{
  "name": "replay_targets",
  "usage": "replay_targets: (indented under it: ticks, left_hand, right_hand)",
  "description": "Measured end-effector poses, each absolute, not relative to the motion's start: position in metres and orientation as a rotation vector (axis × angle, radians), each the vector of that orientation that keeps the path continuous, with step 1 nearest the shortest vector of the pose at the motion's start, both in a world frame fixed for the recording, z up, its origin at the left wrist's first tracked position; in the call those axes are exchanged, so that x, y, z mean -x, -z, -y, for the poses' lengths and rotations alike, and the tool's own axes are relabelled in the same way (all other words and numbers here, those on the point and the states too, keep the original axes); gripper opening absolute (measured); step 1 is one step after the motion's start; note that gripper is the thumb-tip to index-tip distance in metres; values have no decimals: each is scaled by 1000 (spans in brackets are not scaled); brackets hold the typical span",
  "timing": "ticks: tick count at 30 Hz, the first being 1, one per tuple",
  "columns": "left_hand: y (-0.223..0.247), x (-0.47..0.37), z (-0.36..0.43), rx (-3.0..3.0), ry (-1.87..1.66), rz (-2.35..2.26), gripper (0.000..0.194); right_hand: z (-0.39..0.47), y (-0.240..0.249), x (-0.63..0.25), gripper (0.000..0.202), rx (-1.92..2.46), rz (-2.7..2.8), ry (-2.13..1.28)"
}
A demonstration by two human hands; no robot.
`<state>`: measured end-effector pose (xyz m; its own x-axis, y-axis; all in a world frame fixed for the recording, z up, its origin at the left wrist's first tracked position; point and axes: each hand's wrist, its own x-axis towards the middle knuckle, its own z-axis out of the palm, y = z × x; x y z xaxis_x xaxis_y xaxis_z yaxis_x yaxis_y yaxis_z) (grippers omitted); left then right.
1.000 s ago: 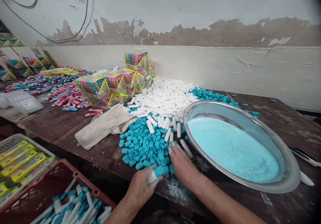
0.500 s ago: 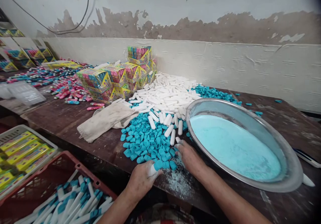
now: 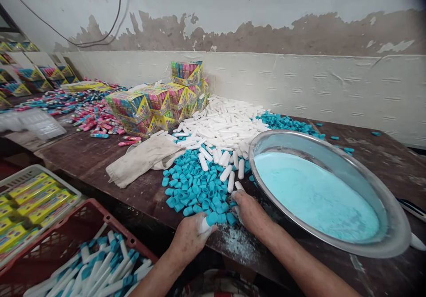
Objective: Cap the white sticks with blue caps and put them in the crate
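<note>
My left hand (image 3: 189, 235) is closed around a white plastic tube with a blue cap (image 3: 212, 218) on its end, near the table's front edge. My right hand (image 3: 248, 208) lies to the right of the blue caps, its powdery fingers curled in. A short white tube (image 3: 238, 186) pokes out just beyond those fingers; whether they grip it or a cap is hidden. Between and beyond the hands spreads a heap of loose blue caps (image 3: 196, 181). White tubes (image 3: 229, 124) are piled behind them.
A metal basin (image 3: 333, 239) of pale blue powder stands at the right. Scattered powder (image 3: 238, 244) marks the table. At left are a cloth (image 3: 140, 162), packed display boxes (image 3: 133, 106), a red crate (image 3: 43, 239) of capped tubes and a pale basket (image 3: 75, 195) of yellow boxes.
The whole view has shifted slightly to the right. My left hand still holds the capped tube, and my right hand stays beside the caps with its fingers slightly moved.
</note>
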<state>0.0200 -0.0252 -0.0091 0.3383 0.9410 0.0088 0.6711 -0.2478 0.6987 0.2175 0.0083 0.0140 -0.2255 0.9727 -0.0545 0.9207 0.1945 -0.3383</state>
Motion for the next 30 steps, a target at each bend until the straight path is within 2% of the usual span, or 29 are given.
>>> replay_targets:
  ticks: [3, 5, 8, 10, 17, 22, 27, 30]
  left_hand:
    - [10, -21, 25, -2057, -518, -1440, 18]
    - [8, -22, 26, -2112, -452, -1455, 19]
    - [4, -26, 26, -2204, -350, -1447, 22]
    - [3, -29, 27, -2254, -288, -1449, 23]
    - [-2, -37, 31, -2441, -77, -1400, 12]
    - [-9, -44, 31, -2467, 89, -1391, 17]
    - [-5, -38, 39, -2426, 89, -1428, 15]
    - [-2, -6, 54, -2375, 43, -1486, 11]
  right_hand:
    - [-1, -14, -225, 15, 1716, 2052, -592]
    - [7, -17, -227, 8, 1616, 1799, -831]
    - [22, -22, -225, 17, 1458, 1442, -1320]
    - [30, -25, -221, 21, 1377, 1350, -1499]
    - [40, -32, -211, 22, 1418, 1365, -1666]
    - [40, -24, -206, 26, 1366, 1311, -1726]
    - [42, -20, -185, 27, 1328, 1372, -1734]
    - [48, -22, -175, 24, 1269, 1499, -1809]
